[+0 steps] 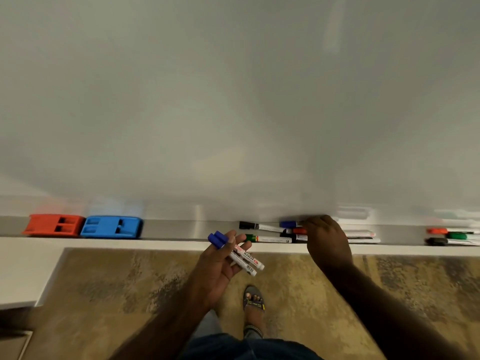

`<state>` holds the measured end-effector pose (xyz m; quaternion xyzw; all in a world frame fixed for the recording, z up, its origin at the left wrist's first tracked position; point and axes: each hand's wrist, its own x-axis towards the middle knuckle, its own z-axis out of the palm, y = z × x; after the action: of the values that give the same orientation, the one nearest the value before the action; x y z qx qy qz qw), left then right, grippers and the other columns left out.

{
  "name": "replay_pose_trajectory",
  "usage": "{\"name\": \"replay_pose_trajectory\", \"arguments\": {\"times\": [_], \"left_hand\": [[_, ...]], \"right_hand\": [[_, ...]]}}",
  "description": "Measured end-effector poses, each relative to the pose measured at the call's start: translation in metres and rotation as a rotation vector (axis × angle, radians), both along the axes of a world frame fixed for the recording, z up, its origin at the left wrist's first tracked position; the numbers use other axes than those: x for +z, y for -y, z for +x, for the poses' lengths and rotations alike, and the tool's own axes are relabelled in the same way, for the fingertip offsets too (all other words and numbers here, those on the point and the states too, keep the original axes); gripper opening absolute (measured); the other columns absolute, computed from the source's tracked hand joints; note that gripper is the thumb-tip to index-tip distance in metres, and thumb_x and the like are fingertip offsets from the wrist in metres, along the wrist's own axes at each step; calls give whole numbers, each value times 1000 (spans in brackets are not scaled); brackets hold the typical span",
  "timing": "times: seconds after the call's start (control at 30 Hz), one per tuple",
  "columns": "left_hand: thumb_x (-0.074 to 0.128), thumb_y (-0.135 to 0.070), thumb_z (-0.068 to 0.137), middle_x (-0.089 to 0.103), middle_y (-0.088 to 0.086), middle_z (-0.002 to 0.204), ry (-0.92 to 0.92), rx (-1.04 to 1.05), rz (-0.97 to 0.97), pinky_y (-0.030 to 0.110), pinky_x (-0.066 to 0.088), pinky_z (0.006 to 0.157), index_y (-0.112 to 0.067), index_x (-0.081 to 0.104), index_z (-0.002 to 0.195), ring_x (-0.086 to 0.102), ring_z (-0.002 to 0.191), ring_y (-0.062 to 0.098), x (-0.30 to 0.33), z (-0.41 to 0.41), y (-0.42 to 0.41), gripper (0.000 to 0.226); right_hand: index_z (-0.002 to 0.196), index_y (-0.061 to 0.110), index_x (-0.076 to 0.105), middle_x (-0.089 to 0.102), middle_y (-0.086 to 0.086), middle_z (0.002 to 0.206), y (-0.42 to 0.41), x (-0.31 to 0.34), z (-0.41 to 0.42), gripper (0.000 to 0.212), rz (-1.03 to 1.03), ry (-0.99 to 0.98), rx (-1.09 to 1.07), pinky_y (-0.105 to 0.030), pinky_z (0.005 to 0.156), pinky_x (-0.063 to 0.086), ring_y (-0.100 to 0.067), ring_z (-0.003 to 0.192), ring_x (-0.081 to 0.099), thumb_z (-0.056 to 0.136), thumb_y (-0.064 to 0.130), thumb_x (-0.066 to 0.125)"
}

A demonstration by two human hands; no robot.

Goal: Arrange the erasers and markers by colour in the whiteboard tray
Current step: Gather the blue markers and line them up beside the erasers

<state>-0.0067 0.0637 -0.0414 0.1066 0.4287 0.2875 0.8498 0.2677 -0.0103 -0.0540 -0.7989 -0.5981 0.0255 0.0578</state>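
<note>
My left hand (218, 263) holds two blue markers (235, 253). In the tray (181, 229), red eraser (53, 225) touches blue eraser (111, 227); mixed markers (270, 233) lie right.

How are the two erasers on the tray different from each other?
The red eraser is red and lies at the far left of the tray; the blue eraser is blue and lies just to its right, nearer the markers. The blue one looks slightly longer, though the wide lens may cause that. Both share the same moulded shape with dark slots and lie flat, side by side.

Tray (181, 229): red eraser (53, 225), blue eraser (111, 227), markers (267, 239), colours apparently mixed.
</note>
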Motion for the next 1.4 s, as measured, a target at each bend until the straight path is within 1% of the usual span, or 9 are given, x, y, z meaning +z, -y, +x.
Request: {"name": "replay_pose_trajectory", "arguments": {"times": [0.13,0.3,0.5,0.63,0.77,0.87,0.97,1.23,1.4], "left_hand": [[59,-10,94,67,20,131,-10,10,-11,48,62,79,-6,55,134,67,118,36,-3,7,4,40],[56,-10,97,69,18,129,-13,13,-23,48,62,78,-6,52,136,69,116,34,-1,12,11,40],[52,-8,101,70,19,126,-20,7,-25,49,63,78,-5,53,135,71,112,34,3,17,12,35],[52,-8,101,72,19,123,-26,8,-17,48,63,76,-5,53,134,72,110,33,3,20,11,33],[51,-9,102,72,18,122,-32,7,-16,48,63,76,-6,55,131,73,109,33,1,22,11,30],[51,-10,102,73,19,121,-36,7,-18,48,63,77,-6,56,130,73,108,33,1,24,12,28],[52,-10,102,73,18,121,-40,4,-14,49,63,77,-6,56,130,73,108,33,-1,25,11,29],[54,-11,100,71,20,124,-46,-13,0,50,63,77,-6,55,130,71,111,34,0,27,9,30],[54,-11,100,73,18,120,-50,-19,4,49,63,75,-6,55,131,73,109,32,0,27,8,31]], "right_hand": [[101,9,77,73,-9,97,5,-7,-2,44,27,8,11,-43,79,56,-35,95,61,63,-11,70],[107,7,75,69,-12,103,8,-9,-2,48,25,24,26,-46,81,55,-37,100,59,63,-13,71],[108,7,72,64,-13,107,14,-9,-2,44,-1,78,20,-46,80,52,-36,101,55,67,-10,74],[106,8,73,67,-14,113,18,-9,-2,36,-7,105,44,-48,86,51,-36,107,58,72,-4,76],[115,8,72,71,-12,108,21,-10,3,44,-2,107,75,-46,83,52,-35,98,62,73,-6,71],[110,7,72,69,-12,99,16,-8,6,42,-21,147,82,-46,77,51,-35,89,59,70,-5,66],[103,8,72,67,-12,94,14,-8,5,37,-48,166,83,-46,74,50,-35,85,58,68,-2,68],[99,9,72,68,-12,91,10,-13,10,23,-17,192,127,-45,74,51,-34,83,59,76,3,71],[92,13,73,69,-8,85,-1,-8,2,14,-75,189,145,-42,73,52,-32,78,64,79,16,79]]}}
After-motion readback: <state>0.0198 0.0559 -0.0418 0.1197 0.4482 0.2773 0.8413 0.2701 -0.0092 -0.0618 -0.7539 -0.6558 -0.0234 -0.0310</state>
